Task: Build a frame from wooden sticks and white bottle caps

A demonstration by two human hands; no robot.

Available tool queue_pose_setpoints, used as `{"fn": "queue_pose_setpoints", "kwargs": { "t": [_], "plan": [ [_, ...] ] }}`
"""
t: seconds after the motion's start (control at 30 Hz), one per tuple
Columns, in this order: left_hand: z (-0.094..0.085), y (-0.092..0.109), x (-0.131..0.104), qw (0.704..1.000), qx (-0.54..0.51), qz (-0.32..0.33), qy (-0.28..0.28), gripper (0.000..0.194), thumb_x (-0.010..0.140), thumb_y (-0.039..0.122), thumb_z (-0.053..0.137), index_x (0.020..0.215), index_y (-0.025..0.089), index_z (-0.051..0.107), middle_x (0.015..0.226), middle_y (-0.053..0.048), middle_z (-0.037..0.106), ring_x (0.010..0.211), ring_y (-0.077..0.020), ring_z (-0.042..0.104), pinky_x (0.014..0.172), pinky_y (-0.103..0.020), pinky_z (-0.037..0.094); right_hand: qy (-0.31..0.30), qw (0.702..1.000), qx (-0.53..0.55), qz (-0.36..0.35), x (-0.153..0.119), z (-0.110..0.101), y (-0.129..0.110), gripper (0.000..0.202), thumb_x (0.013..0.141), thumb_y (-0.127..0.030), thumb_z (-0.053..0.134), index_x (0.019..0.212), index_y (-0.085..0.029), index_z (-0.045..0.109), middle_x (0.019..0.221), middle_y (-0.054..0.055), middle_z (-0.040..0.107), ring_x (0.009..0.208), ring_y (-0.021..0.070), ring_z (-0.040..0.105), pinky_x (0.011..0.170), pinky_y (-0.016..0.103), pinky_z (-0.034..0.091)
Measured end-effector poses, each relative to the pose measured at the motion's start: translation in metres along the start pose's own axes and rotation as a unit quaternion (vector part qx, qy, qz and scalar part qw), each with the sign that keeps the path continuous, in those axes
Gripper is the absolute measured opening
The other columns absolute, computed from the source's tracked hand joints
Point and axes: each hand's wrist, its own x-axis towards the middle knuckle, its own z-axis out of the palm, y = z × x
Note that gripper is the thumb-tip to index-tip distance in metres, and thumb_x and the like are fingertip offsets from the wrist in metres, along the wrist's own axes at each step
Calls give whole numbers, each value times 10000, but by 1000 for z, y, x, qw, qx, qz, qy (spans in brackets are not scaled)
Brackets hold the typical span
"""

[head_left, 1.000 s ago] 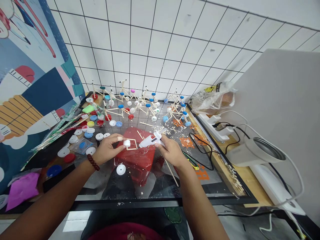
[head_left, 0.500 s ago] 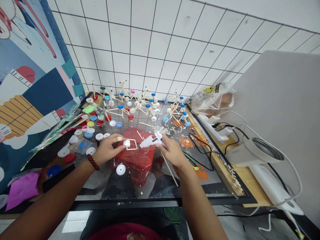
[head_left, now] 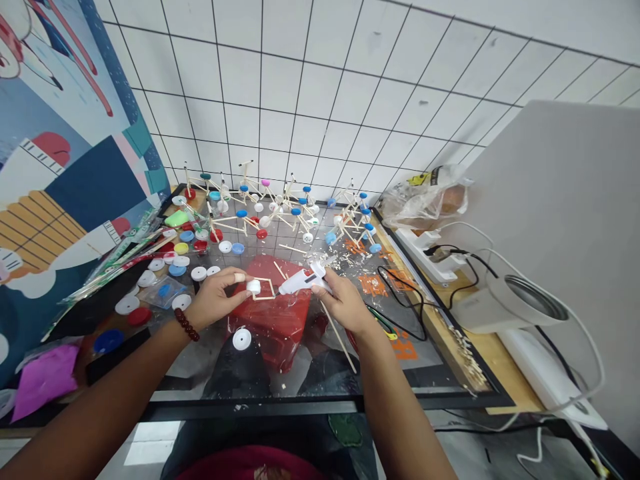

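Between the fingertips of my left hand is a small white cap, joined to a rectangular frame of thin sticks. My right hand grips a white glue gun, its nozzle pointing left at the right side of the stick frame. Whether the tip touches the wood cannot be made out. Beneath both hands a red shape shows at the glass tabletop. A white round cap lies near the front, and a long stick slants below my right hand.
Stick-and-cap models stand along the back. Loose caps and packaged sticks lie on the left. To the right are orange pieces, a black cable, a power strip and a whitish cylinder.
The glue gun has tilted slightly in my right hand, its nozzle still beside the stick frame. My left hand and the white cap look unmoved.
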Motion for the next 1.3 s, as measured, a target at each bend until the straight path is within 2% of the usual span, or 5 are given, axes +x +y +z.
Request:
{"fn": "queue_pose_setpoints", "kwargs": {
  "t": [0.23, 0.6, 0.97, 1.2, 1.3],
  "plan": [
    [0, 1, 0, 1000, 1, 5, 6, 241, 832, 374, 663, 982, 197, 732, 1022, -83, 714, 953, -214, 673, 887, -348, 528, 46, 997, 60, 2, 1, 2, 2, 326, 931, -424, 443, 1137, -198, 556, 951, 71, 696, 852, 249, 629, 750, 327, 450],
    [0, -2, 0, 1000, -15, -9, 20, 296, 806, 394, 679, 1020, 195, 722, 1068, -97, 689, 955, -223, 673, 844, -345, 564, 189, 967, 141, 100, 30, 15, 16, 274, 860, -371, 530, 1067, -195, 561, 1024, 79, 690, 910, 241, 620, 830, 367, 465],
    [0, -8, 0, 999, -17, 11, 31, 247, 844, 320, 626, 1044, 210, 723, 1072, -88, 691, 927, -208, 682, 819, -339, 579, 131, 981, 112, 88, 89, 44, 12, 304, 845, -232, 562, 1148, -206, 563, 1035, 70, 700, 925, 215, 651, 829, 357, 499],
    [-1, -4, -1, 1000, -9, 15, 4, 330, 752, 164, 602, 1062, 208, 710, 1120, -83, 675, 1019, -222, 668, 899, -361, 557, 112, 986, 69, 100, 81, 41, 7, 338, 813, -217, 604, 1147, -173, 567, 1035, 106, 681, 932, 243, 631, 850, 376, 482],
    [-1, -3, -1, 1000, 9, 13, 0, 358, 741, 156, 609, 1083, 212, 700, 1144, -85, 662, 1046, -228, 657, 925, -370, 543, 142, 980, -1, 140, 64, 32, -2, 379, 785, -152, 605, 1160, -146, 553, 1105, 163, 644, 1023, 283, 598, 911, 425, 451]
  ]
}}
